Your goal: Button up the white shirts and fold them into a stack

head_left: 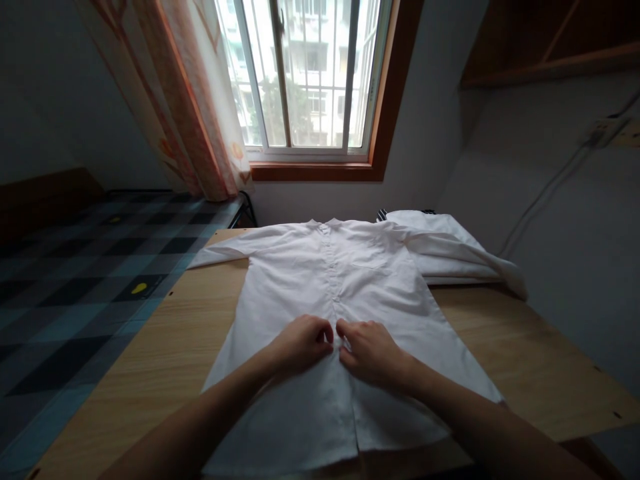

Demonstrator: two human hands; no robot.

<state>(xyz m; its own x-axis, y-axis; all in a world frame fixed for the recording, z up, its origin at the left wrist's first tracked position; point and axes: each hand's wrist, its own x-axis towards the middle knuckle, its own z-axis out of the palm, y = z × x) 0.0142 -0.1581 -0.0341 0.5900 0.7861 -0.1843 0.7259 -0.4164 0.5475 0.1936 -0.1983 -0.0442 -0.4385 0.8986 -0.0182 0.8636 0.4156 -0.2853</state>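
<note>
A white long-sleeved shirt (295, 280) lies spread front side up, its collar toward the window and its hem toward me. Its button placket runs down the middle, and a chest pocket shows on the right side. My left hand (305, 337) rests at the placket with fingers curled, thumb near the index finger. Just right of it my right hand (367, 347) is curled the same way, close to the left one. Both seem to pinch the placket edges, though the fingertips partly hide what is between them. Below the hands the front edges part slightly near the hem.
The shirt lies on a wooden board (165, 333). Folded white clothes (450, 247) with a striped edge sit at the back right, under one sleeve. A bed with a checked sheet (75, 300) adjoins the left. Beyond are a curtain (185, 100), a window (310, 80) and a wall cable (545, 190).
</note>
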